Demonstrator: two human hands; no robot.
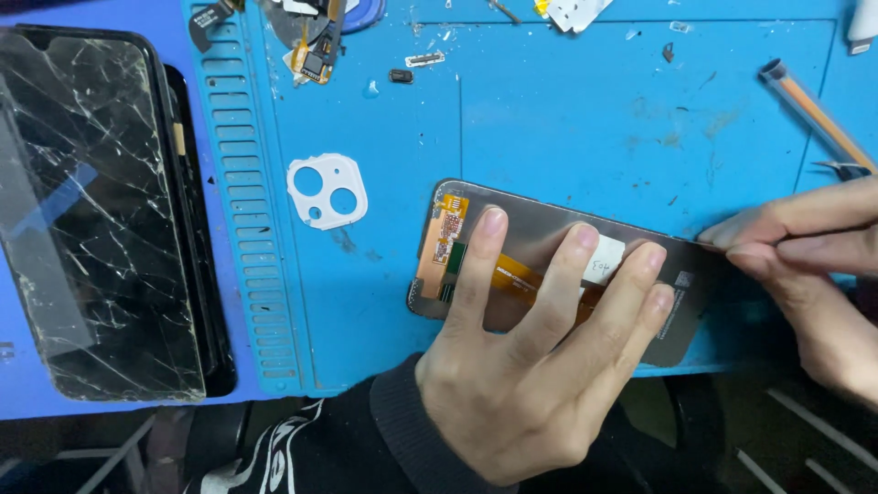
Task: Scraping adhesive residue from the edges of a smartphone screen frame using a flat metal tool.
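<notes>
Left fingers: four fingers (pixel 574 274) spread apart, pressed flat on the back of a display panel (pixel 540 233); thumb not visible.
Left hand (pixel 521 366): dark sleeve cuff at the wrist, reaches up from the near edge.
Right fingers: fingertips (pixel 722 240) pinched together at the panel's upper right edge; what they grip is too thin to tell.
Right hand (pixel 805 265): comes in from the right.
Display panel: lies face down, slightly tilted, at the near edge of the blue work mat (pixel 567 119).
Panel label: small white rectangular sticker (pixel 605 259) between the left fingers; orange flex cable (pixel 444 242) on the panel's left end.
Mat slots: ribbed strip (pixel 242 183) along the left side, nothing seen in it.
Loose parts: white camera-lens frame (pixel 327 190) left of the panel.
Far left: cracked phone screen (pixel 91 210).
Upper right: orange-and-grey tool (pixel 814 114).
</notes>
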